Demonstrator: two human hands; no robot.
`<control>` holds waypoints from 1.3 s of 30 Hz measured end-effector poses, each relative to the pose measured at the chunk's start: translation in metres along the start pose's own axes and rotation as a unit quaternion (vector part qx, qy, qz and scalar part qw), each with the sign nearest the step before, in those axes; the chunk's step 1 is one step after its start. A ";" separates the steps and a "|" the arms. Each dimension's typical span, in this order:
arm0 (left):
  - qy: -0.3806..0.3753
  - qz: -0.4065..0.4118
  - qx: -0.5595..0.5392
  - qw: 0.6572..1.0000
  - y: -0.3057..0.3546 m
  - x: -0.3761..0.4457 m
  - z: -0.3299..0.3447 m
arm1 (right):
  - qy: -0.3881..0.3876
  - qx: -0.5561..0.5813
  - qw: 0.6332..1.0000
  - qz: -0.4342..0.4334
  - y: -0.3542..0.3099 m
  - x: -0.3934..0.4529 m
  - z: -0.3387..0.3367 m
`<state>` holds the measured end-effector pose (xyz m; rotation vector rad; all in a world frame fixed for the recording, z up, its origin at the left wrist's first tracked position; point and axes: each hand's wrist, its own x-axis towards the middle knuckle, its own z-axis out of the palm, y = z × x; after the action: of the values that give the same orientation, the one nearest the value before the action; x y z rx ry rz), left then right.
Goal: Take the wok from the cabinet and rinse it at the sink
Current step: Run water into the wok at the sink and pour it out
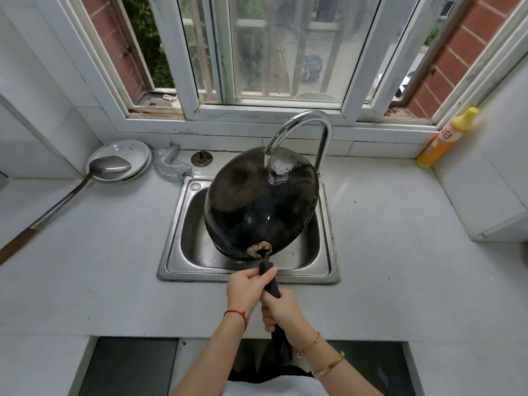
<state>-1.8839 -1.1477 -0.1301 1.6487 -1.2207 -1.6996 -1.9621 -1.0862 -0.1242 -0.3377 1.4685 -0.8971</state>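
A black wok [257,204] hangs upside down and tilted over the steel sink [177,252], its wet outer bottom facing up. Water runs from the curved chrome faucet [303,124] onto the wok's far side. Both hands grip its long black handle [273,284]. My left hand [247,290] holds the handle close to the riveted bracket, and my right hand [281,311] holds it lower, nearer my body. The wok hides most of the sink basin.
White plates with a long metal ladle [110,167] lie at the back left of the grey counter [100,252]. A silver scouring cloth [170,167] and a sink strainer [201,159] are behind the sink. A yellow-orange detergent bottle [448,138] stands at the back right.
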 end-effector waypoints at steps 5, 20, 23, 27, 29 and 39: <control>0.008 0.006 0.000 1.000 0.008 0.008 -0.007 | -0.005 -0.008 1.000 -0.008 -0.011 0.005 0.007; 0.029 -0.001 -0.007 1.000 -0.008 -0.008 -0.017 | -0.021 -0.008 1.000 0.013 0.004 -0.005 0.013; 0.025 -0.004 -0.004 1.000 -0.010 -0.012 -0.013 | -0.016 -0.008 1.000 0.014 0.008 -0.009 0.010; 0.013 0.000 0.002 1.000 -0.009 -0.015 -0.007 | -0.010 0.001 1.000 0.012 0.010 -0.012 0.004; 0.007 0.004 0.006 1.000 -0.007 -0.015 -0.004 | -0.004 0.004 1.000 0.011 0.010 -0.011 0.003; 0.014 0.011 0.003 1.000 0.010 0.001 -0.010 | -0.005 -0.002 1.000 -0.016 -0.007 0.001 0.012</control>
<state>-1.8771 -1.1559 -0.1216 1.6523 -1.2280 -1.6545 -1.9530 -1.0954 -0.1184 -0.3685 1.4596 -0.9169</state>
